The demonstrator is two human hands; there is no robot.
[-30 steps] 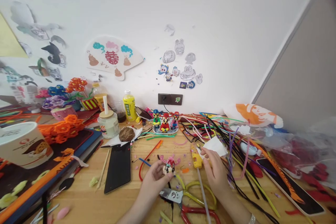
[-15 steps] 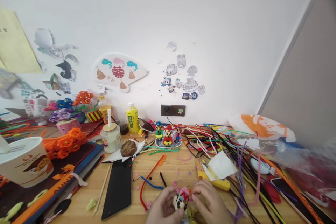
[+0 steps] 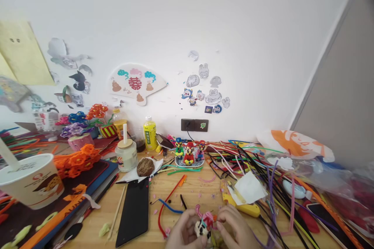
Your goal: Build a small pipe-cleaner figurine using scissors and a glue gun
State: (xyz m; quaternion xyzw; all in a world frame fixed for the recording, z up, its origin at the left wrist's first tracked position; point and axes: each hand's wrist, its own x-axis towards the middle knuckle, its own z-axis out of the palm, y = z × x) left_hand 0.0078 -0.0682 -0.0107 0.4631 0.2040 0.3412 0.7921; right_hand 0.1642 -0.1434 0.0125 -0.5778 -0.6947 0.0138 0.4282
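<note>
Held figure (image 3: 202, 229), 3 figurines (image 3: 189, 155) beyond

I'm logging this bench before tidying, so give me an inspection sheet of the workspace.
Surface: wooden table, small pink scraps scattered about.
Job's things: small pink-topped figure between the hands.
Clutter: cup, black slab, coloured strips, yellow tool partly under white paper.
Grippers: bare hands; left hand holds the figure, right hand at its side.
Cables: black cord from wall socket; far end hidden.
Surroundings: white wall with drawings, fan-shaped card.
</note>
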